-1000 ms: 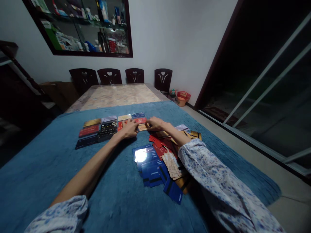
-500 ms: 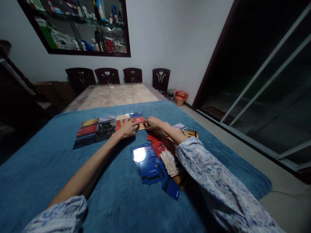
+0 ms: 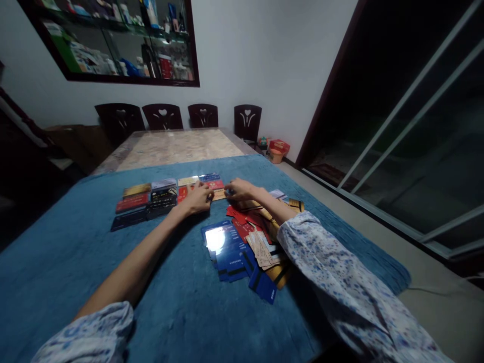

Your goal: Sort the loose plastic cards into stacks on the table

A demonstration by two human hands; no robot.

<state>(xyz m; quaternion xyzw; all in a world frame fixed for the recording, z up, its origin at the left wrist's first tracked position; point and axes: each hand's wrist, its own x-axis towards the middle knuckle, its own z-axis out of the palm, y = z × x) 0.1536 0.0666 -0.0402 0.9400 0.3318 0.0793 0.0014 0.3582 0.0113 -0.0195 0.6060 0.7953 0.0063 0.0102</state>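
Laid in rows on the blue cloth [image 3: 166, 262] are several bank-style cards, among them a red card [image 3: 132, 202], a black card [image 3: 164, 195] and a dark blue card [image 3: 128, 220]. At the right end of the front row lies a tan card [image 3: 219, 194], between my two hands. My left hand [image 3: 198, 197] rests over the neighbouring cards, fingers spread and partly bent, its fingertips by the tan card's left edge. My right hand [image 3: 241, 189] is at that card's right edge, with thumb and fingers apart. Neither hand visibly lifts a card.
Under and in front of my right forearm is a loose heap: blue cards [image 3: 230, 259], red cards [image 3: 242, 227], beige cards [image 3: 261, 249] and gold cards [image 3: 278, 275]. Beyond the cloth, the bare tabletop [image 3: 181, 143] reaches toward dark chairs [image 3: 162, 117]. A sliding glass door stands right.
The left index finger, stretched across toward the tan card before, has drawn back slightly. The right hand stays at the card's right side. The whole view has shifted a little.
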